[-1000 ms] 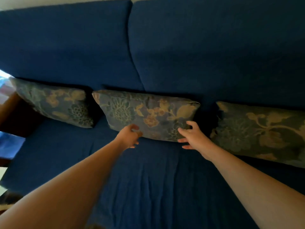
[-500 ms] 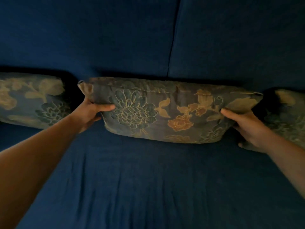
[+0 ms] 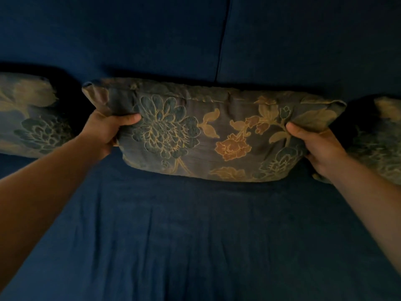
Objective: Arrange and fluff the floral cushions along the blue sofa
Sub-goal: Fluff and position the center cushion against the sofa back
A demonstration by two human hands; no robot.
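Woven floral brocade, grey-blue ground with gold and rust blooms: the middle cushion (image 3: 208, 135) sits on the sofa seat (image 3: 195, 235), leaning on the backrest (image 3: 152, 40) just below the seam between the two back panels. Left cushion (image 3: 30, 118) and right cushion (image 3: 382, 140) flank it, each near but apart, dark gaps between.

Left hand (image 3: 104, 133) clamps the cushion's left end, thumb laid across the front face, the other fingers wrapped behind and mostly out of sight. Right hand (image 3: 314, 146) clamps the right end the same way, thumb forward and pressed into the fabric.

Handling, by judgement: soft and light, filling gives under the thumbs and the cloth puckers at both grips. Textured weave should not slip. The ends are the right hold for fluffing, since squeezing inward from both sides would push filling to the centre. The corners look flat and under-stuffed; pulling on them alone would only stretch the cover.
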